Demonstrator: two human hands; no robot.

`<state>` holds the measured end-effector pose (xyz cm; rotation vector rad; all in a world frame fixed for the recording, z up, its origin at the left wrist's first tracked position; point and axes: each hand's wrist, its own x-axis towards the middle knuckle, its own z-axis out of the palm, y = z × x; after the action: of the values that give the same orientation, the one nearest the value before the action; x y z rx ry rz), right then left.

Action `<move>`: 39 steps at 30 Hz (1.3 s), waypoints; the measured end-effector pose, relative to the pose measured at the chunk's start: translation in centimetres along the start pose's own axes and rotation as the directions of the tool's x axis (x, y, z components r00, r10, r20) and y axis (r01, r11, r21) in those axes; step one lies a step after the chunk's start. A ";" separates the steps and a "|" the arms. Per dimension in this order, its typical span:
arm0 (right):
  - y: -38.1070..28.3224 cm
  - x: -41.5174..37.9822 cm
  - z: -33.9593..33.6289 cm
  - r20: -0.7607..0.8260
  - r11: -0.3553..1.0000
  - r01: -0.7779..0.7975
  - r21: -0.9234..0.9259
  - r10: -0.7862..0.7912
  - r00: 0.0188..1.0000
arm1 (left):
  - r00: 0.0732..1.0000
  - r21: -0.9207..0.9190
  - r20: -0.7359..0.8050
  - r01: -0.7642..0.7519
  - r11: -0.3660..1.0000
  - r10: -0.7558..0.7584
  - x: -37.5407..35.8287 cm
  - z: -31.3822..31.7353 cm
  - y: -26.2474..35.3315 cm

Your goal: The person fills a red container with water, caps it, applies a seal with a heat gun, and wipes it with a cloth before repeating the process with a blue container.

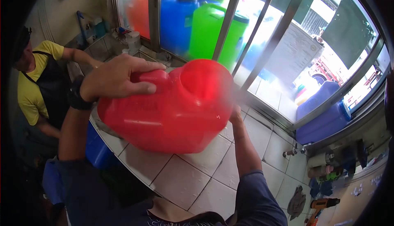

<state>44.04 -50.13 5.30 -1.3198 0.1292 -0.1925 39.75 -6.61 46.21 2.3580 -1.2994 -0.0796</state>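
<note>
A: Where's your red jug (164, 115), quickly?

B: Right in front of you, over the white tiled counter (180, 178). Looks tilted. Whether its underside touches the tiles, can't tell.

A: Your left hand (117, 78)?

B: At the jug's handle end, fingers over the handle, thumb against the near side, so you're pinching the handle between them. Probably held there for the firmest purchase, and it keeps your fingers off the jug's mouth (200, 82).

A: And your right hand (236, 114)?

B: At the jug's far right edge, mostly hidden behind it. Spread or curled, can't tell. Likely steadying the end opposite the handle, since one-sided holding would let a bulky body swing.

A: Anything around?

B: Green container (207, 28) beyond the jug, behind glass; co-worker (49, 78) left of the jug. Both apart from your grip.
</note>
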 end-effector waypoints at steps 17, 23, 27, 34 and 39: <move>-2.1 -5.6 4.0 -0.212 0.962 0.264 -0.073 -0.274 0.938 | 0.982 0.083 -0.181 -0.041 0.996 0.055 -0.5 2.0 2.0; 0.8 -8.5 3.1 -0.252 0.985 0.141 -0.096 -0.161 0.954 | 0.763 0.011 -0.618 -0.235 0.972 0.191 -3.1 0.2 -2.3; 2.1 -9.2 2.8 -0.248 0.987 0.085 -0.138 -0.118 0.962 | 0.626 -0.326 -0.741 -0.016 0.945 -0.244 -8.0 -0.9 -11.2; 2.2 -9.0 1.2 -0.252 0.974 0.045 -0.221 -0.102 0.962 | 0.621 0.074 -0.563 0.695 0.715 -0.546 -19.0 17.5 -37.2; 2.2 -8.6 0.4 -0.253 0.963 0.023 -0.268 -0.094 0.963 | 0.634 0.261 -0.616 0.724 0.638 -0.467 -22.8 27.7 -40.5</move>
<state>35.85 -47.40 3.14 -1.5598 0.3515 -0.4141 51.90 20.77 1.17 2.8733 -0.1960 0.6998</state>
